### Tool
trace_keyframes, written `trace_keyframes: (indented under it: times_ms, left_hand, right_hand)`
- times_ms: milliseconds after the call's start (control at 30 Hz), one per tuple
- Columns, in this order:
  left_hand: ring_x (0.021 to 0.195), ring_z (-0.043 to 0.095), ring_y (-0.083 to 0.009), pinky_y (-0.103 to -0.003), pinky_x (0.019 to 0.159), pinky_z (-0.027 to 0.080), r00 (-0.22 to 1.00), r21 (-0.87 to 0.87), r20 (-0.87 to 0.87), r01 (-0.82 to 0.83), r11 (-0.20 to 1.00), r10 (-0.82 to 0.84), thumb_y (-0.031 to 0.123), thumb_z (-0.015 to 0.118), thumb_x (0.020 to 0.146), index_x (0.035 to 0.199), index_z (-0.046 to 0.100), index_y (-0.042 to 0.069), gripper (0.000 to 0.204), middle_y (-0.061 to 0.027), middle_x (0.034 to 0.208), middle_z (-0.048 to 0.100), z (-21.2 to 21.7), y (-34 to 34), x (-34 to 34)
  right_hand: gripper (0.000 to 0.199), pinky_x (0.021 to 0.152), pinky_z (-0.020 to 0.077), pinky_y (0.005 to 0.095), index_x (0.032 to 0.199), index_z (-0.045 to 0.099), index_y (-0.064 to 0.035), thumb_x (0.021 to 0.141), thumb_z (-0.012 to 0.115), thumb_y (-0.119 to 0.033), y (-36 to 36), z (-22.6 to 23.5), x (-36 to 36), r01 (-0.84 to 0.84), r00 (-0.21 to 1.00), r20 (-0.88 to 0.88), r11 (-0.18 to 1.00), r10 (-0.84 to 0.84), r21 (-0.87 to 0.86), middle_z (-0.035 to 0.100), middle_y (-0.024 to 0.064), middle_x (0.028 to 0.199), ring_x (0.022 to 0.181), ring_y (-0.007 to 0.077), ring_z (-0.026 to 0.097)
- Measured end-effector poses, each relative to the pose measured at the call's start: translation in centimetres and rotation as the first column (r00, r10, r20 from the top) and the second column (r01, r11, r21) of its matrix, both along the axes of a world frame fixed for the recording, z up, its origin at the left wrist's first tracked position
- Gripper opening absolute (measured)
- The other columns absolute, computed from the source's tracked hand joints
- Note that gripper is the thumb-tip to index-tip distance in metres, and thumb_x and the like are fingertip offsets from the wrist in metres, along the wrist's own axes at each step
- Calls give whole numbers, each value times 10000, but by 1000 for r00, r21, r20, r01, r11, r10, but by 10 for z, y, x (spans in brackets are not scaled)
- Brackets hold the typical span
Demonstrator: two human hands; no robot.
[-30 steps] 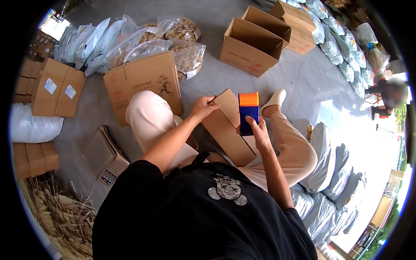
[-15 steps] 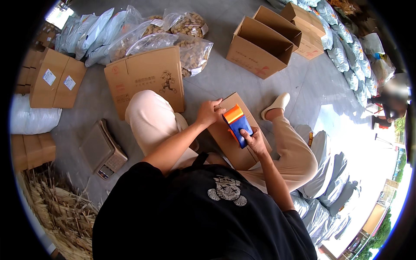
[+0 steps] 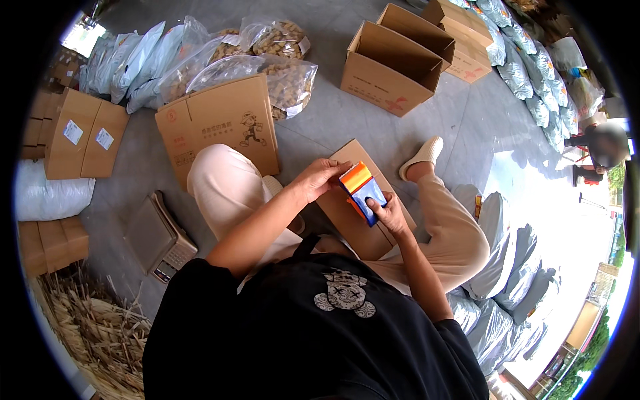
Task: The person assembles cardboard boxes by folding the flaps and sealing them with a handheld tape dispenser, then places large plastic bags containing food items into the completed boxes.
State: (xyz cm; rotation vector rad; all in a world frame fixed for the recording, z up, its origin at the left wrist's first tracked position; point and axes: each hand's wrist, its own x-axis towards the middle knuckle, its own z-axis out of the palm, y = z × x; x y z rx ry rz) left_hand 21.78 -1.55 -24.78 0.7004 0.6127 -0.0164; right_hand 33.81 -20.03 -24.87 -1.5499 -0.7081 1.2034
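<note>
"What do my fingers have?"

"Your right hand [image 3: 392, 215] is clamped on the tape dispenser [image 3: 368, 198], above the carton [image 3: 347, 217]; your left hand [image 3: 321, 179] has its fingertips bunched at the dispenser's toothed edge, pinching tape or not, I cannot tell."

"Room?"

"Grey floor [image 3: 327, 130] runs from the carton's far edge toward the open boxes [image 3: 387, 83]."

"Changed?"

"Your left fingertips have left the carton's edge."

"Dispenser?"

"Tilted, orange-ended, blue-bodied."

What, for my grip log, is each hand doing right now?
Left hand: beside the blue-and-orange tape dispenser; whether it grips anything cannot be told.
Right hand: closed, holding the tape dispenser.
</note>
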Motion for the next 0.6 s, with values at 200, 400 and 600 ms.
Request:
trace_keyframes:
  times_ms: [200, 400, 600]
  left_hand:
    - [781, 599, -116, -288, 703, 519, 999, 26, -38, 2, 1000, -1, 188, 597, 829, 862, 624, 33, 161, -34, 827, 628, 0, 5, 4]
    - [759, 601, -117, -283, 678, 525, 996, -158, 55, -63, 985, 72, 151, 586, 832, 846, 616, 26, 129, -47, 828, 626, 0, 10, -3]
    - [648, 579, -99, -237, 546, 476, 992, 147, -121, -12, 989, 30, 145, 621, 803, 843, 649, 31, 125, -31, 754, 623, -2, 12, 4]
  right_hand:
    - [447, 427, 427, 210, 755, 572, 43, 771, 631, -400, 4, 12, -6, 51, 998, -38, 998, -50, 48, 551, 41, 555, 445, 99, 533]
    - [468, 469, 419, 229, 825, 604, 38, 750, 649, -421, 3, 10, -4, 36, 998, -43, 999, -36, 5, 550, 37, 605, 502, 98, 512]
    - [451, 506, 406, 236, 807, 610, 33, 761, 641, -415, 5, 13, -5, 38, 998, 44, 999, -37, -19, 542, 25, 605, 545, 79, 481]
